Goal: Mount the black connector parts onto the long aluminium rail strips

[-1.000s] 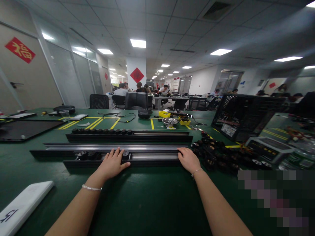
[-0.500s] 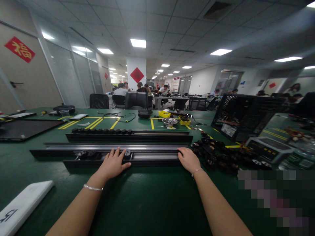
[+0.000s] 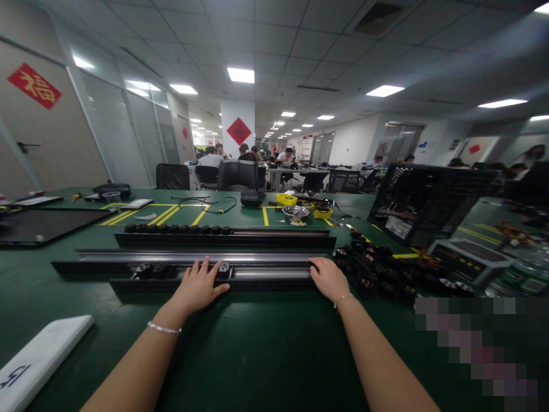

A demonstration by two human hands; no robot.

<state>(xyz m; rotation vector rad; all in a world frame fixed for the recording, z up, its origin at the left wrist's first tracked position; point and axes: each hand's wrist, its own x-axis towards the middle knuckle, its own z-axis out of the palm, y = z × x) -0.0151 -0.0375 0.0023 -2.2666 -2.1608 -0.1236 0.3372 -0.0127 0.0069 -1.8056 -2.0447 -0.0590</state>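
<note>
My left hand (image 3: pixel 198 287) lies over the nearest black channel rail (image 3: pixel 270 281), fingers spread and thumb pointing right along its front edge. Small black parts sit in this rail: a cluster (image 3: pixel 150 270) left of the hand and a single round-topped part (image 3: pixel 223 268) by the fingertips. At the rail's right end, my right hand (image 3: pixel 329 279) is closed, fingers bent over the end. Behind lies a second, longer rail (image 3: pixel 128 257) with a shiny inner face. A third rail (image 3: pixel 278 236), farther back, carries a row of small black round parts (image 3: pixel 178 229) on its left half.
A heap of black parts (image 3: pixel 373 266) lies right of my right hand. Beyond it stand an open computer case (image 3: pixel 429 200) and a grey box (image 3: pixel 469 258). A metal bowl (image 3: pixel 295 213) and yellow tray (image 3: pixel 286 199) sit farther back. A white slab (image 3: pixel 47 357) lies near left.
My left hand has slid very slightly to the right, and the single round-topped part beside its fingers has shifted right with it. My right hand stays in place.
</note>
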